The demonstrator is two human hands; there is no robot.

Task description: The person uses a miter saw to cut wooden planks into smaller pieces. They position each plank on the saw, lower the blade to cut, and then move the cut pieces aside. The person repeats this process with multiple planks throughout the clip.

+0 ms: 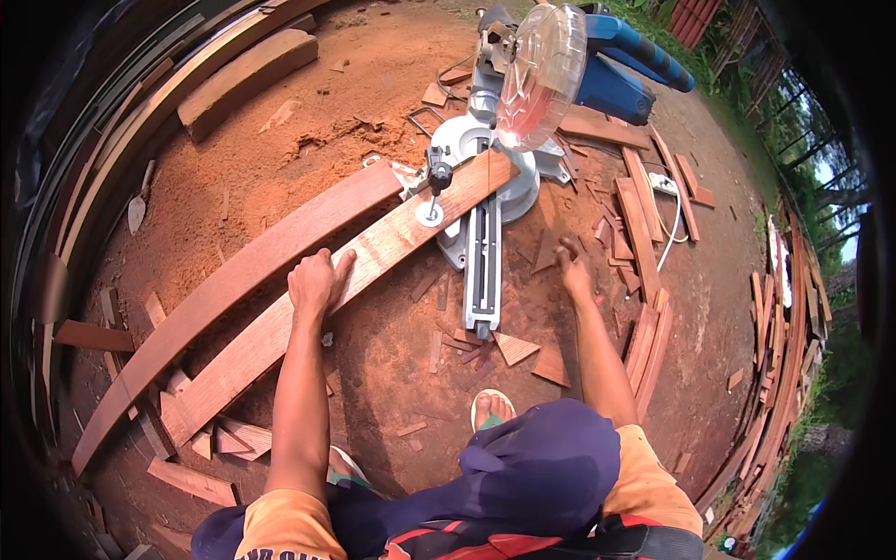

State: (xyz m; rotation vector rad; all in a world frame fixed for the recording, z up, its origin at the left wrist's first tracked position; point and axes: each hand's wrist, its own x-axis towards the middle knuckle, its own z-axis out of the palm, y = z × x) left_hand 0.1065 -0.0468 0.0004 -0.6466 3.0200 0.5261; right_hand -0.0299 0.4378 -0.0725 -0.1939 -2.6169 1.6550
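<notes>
A long reddish-brown wooden board [378, 257] runs from the lower left up onto the mitre saw's [483, 252] table. My left hand [317, 280] is closed on this board partway along, the thumb lying over its top. A clamp [431, 210] with a pale round foot presses on the board near the saw. The saw's head, with a clear blade guard [541, 79] and a blue handle [644, 47], is raised above the board's far end. To the right of the saw, my right hand [576, 273] hovers over scattered offcuts, empty as far as I can see, its fingers loosely bent.
A second, wider plank [261, 266] lies just left of the board. Triangular offcuts [515, 348] and stacked strips [644, 345] litter the dirt. A white power strip [663, 184] with its cord lies at right, a trowel [140, 201] at left. Timber piles [784, 327] line both sides.
</notes>
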